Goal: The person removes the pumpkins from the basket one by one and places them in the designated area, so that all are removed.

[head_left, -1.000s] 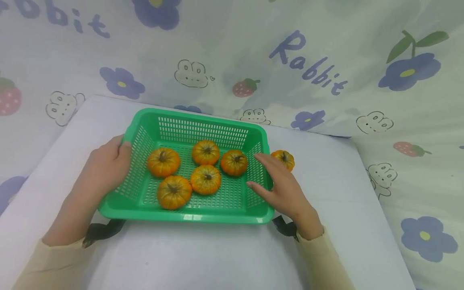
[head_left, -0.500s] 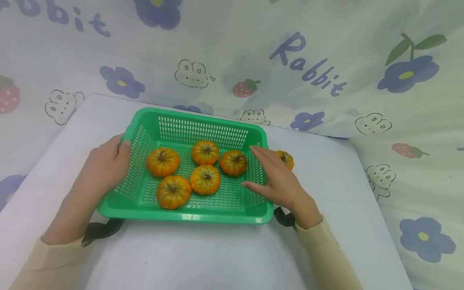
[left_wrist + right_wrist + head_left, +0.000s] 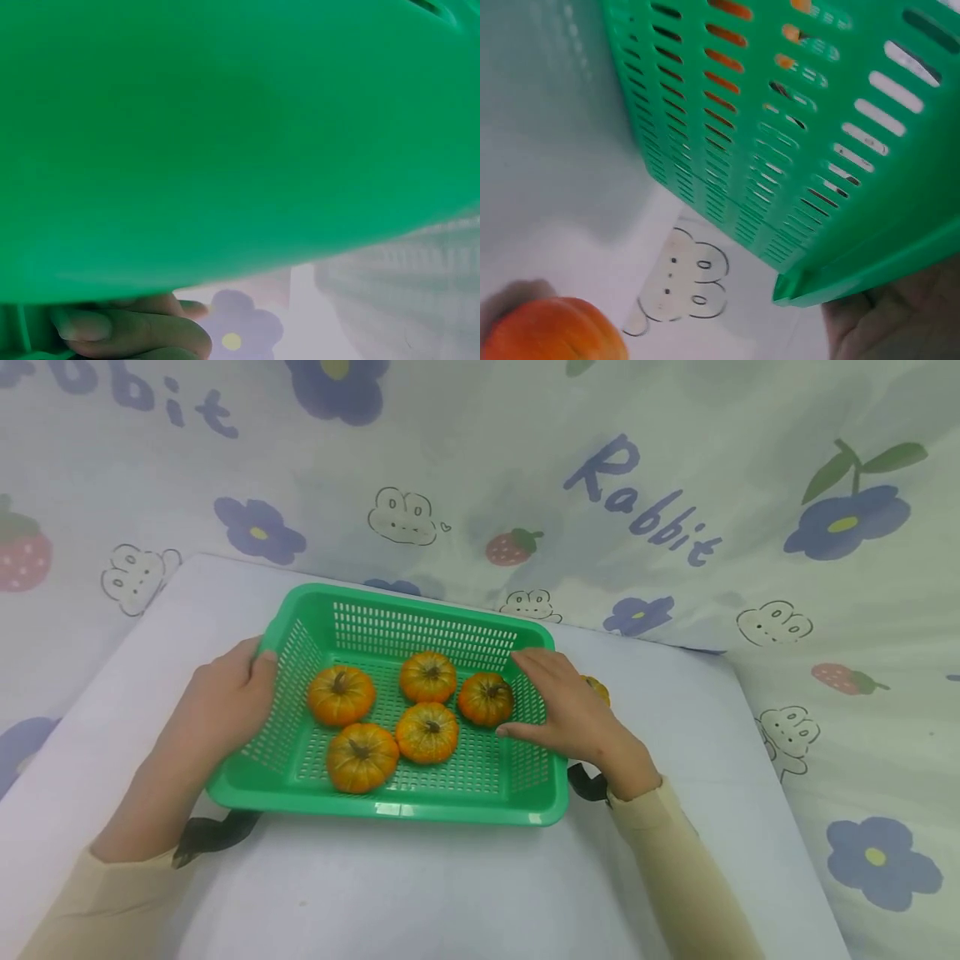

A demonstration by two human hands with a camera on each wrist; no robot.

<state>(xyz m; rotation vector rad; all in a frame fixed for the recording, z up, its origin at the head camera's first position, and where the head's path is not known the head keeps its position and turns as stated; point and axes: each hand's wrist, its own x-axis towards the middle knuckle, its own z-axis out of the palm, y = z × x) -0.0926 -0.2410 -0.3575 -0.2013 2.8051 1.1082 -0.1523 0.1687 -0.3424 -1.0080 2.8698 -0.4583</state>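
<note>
A green plastic basket [image 3: 465, 812] with slotted walls stands on the white table, holding several small orange pumpkins [image 3: 341, 696]. My left hand [image 3: 225, 700] grips its left rim, thumb on top; in the left wrist view curled fingers [image 3: 139, 331] show beneath the green rim. Over the right rim reaches my right hand [image 3: 577, 714], its fingers extended and holding nothing, near the rightmost pumpkin [image 3: 486, 700] inside. Whether it touches the rim cannot be told. Outside the basket on the right sits another pumpkin [image 3: 555, 331], mostly hidden behind that hand in the head view.
White table surface [image 3: 420, 893] extends in front of the basket and to its right. A patterned curtain [image 3: 480, 460] with rabbits, flowers and strawberries hangs behind the table. Dark straps [image 3: 217, 833] are visible under both wrists.
My right hand has shifted slightly left and away from me over the basket's right rim, hiding more of the outside pumpkin. The left hand, basket and pumpkins have stayed put.
</note>
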